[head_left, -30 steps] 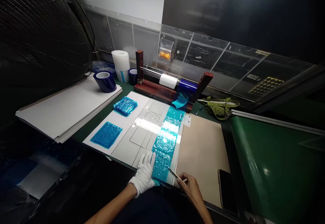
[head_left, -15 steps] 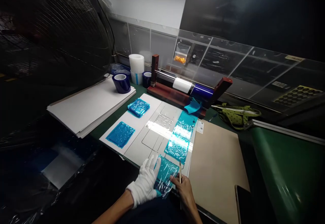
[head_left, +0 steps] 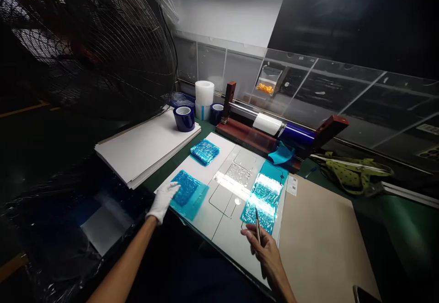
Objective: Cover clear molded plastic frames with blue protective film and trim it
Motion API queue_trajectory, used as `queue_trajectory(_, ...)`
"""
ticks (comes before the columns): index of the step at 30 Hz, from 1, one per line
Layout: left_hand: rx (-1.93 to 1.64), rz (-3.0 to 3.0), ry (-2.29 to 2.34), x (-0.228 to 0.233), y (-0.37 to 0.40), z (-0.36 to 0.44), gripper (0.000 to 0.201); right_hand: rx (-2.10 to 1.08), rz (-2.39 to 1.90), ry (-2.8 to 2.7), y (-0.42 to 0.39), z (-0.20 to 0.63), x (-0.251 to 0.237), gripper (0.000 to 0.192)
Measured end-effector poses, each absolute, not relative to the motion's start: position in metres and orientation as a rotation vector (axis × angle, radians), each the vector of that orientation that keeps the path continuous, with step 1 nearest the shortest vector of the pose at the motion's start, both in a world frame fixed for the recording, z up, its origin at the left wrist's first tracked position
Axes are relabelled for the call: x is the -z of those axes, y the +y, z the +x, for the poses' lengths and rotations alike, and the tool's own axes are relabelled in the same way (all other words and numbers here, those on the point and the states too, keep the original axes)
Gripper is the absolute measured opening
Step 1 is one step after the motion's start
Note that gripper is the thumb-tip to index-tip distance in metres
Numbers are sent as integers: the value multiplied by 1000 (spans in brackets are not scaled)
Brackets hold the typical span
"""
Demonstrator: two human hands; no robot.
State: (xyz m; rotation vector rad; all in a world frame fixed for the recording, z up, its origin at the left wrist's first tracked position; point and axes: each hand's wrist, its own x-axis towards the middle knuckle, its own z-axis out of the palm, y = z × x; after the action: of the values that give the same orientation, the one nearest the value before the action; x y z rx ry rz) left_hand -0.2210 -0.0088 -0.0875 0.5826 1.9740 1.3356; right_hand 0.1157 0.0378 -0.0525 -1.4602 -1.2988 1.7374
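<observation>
My left hand [head_left: 163,199], in a white glove, presses a cut piece of blue film [head_left: 192,197] onto the near-left stack of blue pieces on the white panel [head_left: 226,202]. My bare right hand [head_left: 265,248] holds a thin knife [head_left: 257,220], its tip over the near end of the blue film strip [head_left: 265,195] that lies along the panel's right side. A second stack of blue pieces [head_left: 205,151] lies farther back on the panel.
A film dispenser [head_left: 274,131] with white and blue rolls stands behind the panel. Blue tape rolls [head_left: 184,118] and a white roll [head_left: 204,93] sit by a stack of white boards [head_left: 147,145]. A tan board [head_left: 318,239] lies right; a large fan [head_left: 89,42] stands left.
My left hand carried the cut film piece from the panel's near edge leftwards to the near-left stack. My right hand with the knife stayed by the strip. The view shifted left.
</observation>
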Motion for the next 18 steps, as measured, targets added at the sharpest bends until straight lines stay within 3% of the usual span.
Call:
queue_trajectory(5, -1336, 486, 2043, 101, 6, -279, 25, -1657, -1601, -1218, 38, 133, 55, 58)
queue_trajectory(15, -1108, 676, 2344, 112, 26, -277, 25, -1690, -1640, -1114, 38, 136, 58, 59)
queue_trajectory(18, -1066, 718, 2588, 101, 27, -277, 38, -1612, -1624, -1070, 43, 145, 62, 62)
